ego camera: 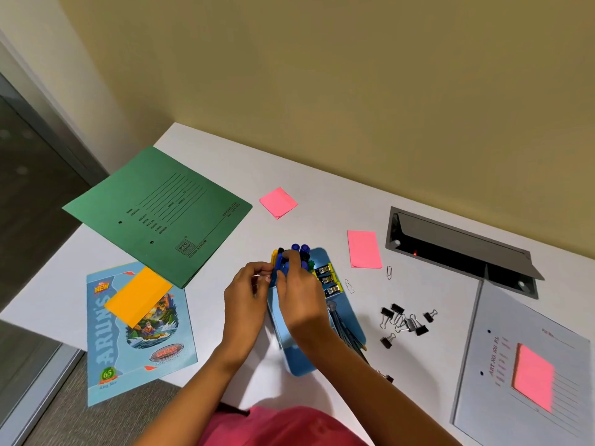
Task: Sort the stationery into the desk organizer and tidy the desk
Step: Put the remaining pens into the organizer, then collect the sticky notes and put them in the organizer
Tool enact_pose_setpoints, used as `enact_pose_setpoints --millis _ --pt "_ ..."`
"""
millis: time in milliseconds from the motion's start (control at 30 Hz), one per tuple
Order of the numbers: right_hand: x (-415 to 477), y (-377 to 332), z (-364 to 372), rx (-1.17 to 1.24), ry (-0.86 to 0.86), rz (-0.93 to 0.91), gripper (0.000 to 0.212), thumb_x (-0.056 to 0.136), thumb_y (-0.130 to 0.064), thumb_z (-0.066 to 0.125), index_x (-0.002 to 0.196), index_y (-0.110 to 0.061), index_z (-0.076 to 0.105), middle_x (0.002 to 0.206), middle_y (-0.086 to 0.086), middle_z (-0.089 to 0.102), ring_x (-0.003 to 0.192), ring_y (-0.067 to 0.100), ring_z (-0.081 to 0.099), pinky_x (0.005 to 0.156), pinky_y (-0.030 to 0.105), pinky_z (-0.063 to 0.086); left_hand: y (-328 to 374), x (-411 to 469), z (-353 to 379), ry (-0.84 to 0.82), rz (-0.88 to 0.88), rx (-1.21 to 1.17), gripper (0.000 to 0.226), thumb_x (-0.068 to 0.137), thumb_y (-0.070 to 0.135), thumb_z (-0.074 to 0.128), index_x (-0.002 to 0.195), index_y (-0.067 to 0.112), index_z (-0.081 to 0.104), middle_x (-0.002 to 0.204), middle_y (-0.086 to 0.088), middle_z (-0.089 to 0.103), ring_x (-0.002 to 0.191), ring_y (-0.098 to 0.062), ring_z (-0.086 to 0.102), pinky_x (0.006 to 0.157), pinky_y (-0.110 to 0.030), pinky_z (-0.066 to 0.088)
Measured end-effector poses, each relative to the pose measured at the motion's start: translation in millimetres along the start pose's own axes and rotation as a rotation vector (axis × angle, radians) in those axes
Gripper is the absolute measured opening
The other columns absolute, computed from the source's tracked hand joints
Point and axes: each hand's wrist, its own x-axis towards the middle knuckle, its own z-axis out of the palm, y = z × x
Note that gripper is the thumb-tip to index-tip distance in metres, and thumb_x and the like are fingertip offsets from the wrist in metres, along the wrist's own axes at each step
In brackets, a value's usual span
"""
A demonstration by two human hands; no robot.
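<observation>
Pens (297,251) stood bunched upright in the far end of the blue organizer (302,362), which lay in the middle of the desk (322,194), straight ahead of the person, its long axis running away from the body. Both hands met at that far end. The left hand (244,297) came in from the organizer's left side, fingers curled and pinching the edge of the bunch. The right hand (302,297) reached over the organizer's middle and curled round the pens from the near side. Exactly which pens each finger held could not be told.

In the organizer's right side sat yellow clips (326,280), and nearer the person, pencils (349,333) lay along it.

Loose black binder clips (404,321) lay well right of the organizer, so the right hand seemed the nearer one for them. Two paper clips (349,285) lay just right of it, with nothing in the way. A pink pad (364,249) lay beyond and to the right, and another pink pad (278,202) lay beyond the organizer. To its left were a green folder (161,214) and a notebook (138,336) bearing an orange note (138,296). Far to its right lay a grey folder (528,365).
</observation>
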Motion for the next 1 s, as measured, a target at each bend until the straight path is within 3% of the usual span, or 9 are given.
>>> enact_pose_setpoints --millis 100,200,300,400,533,600,700,867,1000 --pt "-9.8 -0.3 -16.6 0.069 0.016 -0.041 0.032 0.101 -0.02 0.038 0.133 -0.014 0.04 0.103 0.013 0.064 0.092 0.03 0.065 0.069 0.035 0.049 1.6 -2.4 -1.8 0.003 0.014 0.003 0.02 0.092 0.007 0.054 0.1 0.023 0.065 0.098 0.008 0.067 0.088 -0.001 0.063 0.071 -0.006 0.045" --pt "-28.1 4.3 -38.9 0.291 0.088 -0.065 0.025 0.098 -0.02 0.041 0.121 -0.014 0.048 0.094 0.009 0.064 0.082 0.029 0.062 0.067 0.031 0.045 1.4 -6.8 -3.5 0.025 -0.015 0.02 0.021 0.09 0.001 0.052 0.09 0.021 0.059 0.09 0.005 0.065 0.079 -0.015 0.065 0.071 -0.03 0.055" --pt "-43.2 27.0 -47.7 0.26 0.161 0.019 0.019 0.095 -0.02 0.044 0.111 -0.014 0.053 0.084 0.004 0.063 0.073 0.024 0.058 0.064 0.028 0.042 -2.8 -11.7 -6.9 -0.007 -0.166 0.059 0.013 0.087 0.004 0.053 0.086 0.016 0.049 0.082 -0.004 0.062 0.07 -0.027 0.065 0.07 -0.047 0.054" --pt "-57.4 64.2 -48.8 0.067 0.244 0.082 0.012 0.082 -0.003 0.061 0.094 -0.005 0.059 0.079 0.009 0.06 0.067 0.028 0.057 0.059 0.032 0.048 0.2 -18.7 -10.3 -0.149 -0.417 0.0 0.015 0.088 0.015 0.059 0.094 0.009 0.047 0.089 -0.015 0.063 0.069 -0.03 0.069 0.069 -0.045 0.058" --pt "-77.1 104.3 -34.3 -0.165 0.103 0.143 0.035 0.039 0.011 0.085 0.061 0.001 0.061 0.06 0.015 0.058 0.045 0.031 0.055 0.033 0.032 0.048 3.8 -26.8 -8.3 -0.293 -0.592 -0.012 0.039 0.089 0.036 0.062 0.101 0.002 0.049 0.076 -0.014 0.07 0.058 -0.027 0.071 0.061 -0.036 0.06" --pt "-79.5 113.6 -28.4 -0.149 0.091 0.18 0.034 0.042 0.01 0.086 0.063 -0.003 0.063 0.056 0.011 0.057 0.042 0.027 0.054 0.032 0.029 0.044 5.4 -30.6 -5.5 -0.331 -0.588 0.023 0.041 0.092 0.038 0.057 0.101 -0.002 0.051 0.068 -0.012 0.071 0.049 -0.023 0.068 0.048 -0.026 0.055" --pt "-76.5 119.7 -22.2 -0.126 0.125 0.181 0.029 0.052 0.01 0.079 0.069 -0.009 0.065 0.054 0.007 0.055 0.043 0.026 0.053 0.034 0.025 0.037 6.2 -32.2 -2.0 -0.327 -0.564 0.041 0.036 0.095 0.034 0.052 0.099 -0.002 0.049 0.067 -0.013 0.069 0.045 -0.021 0.067 0.046 -0.025 0.052" --pt "-49.5 116.1 -39.2 -0.105 -0.136 0.403 0.017 0.086 -0.002 0.055 0.095 -0.011 0.066 0.089 0.009 0.068 0.08 0.025 0.065 0.066 0.027 0.05 9.6 -30.2 -0.5 -0.33 -0.525 0.064 0.023 0.098 0.024 0.047 0.1 0.002 0.043 0.067 -0.011 0.065 0.037 -0.016 0.062 0.036 -0.019 0.044" --pt "-31.1 113.4 -44.1 -0.049 -0.069 0.348 0.025 0.085 -0.001 0.051 0.094 -0.013 0.07 0.092 0.012 0.069 0.08 0.03 0.066 0.066 0.029 0.049 7.6 -32.0 2.9 -0.34 -0.625 -0.067 0.021 0.093 0.013 0.046 0.108 -0.001 0.042 0.076 -0.021 0.069 0.053 -0.032 0.069 0.051 -0.035 0.058"
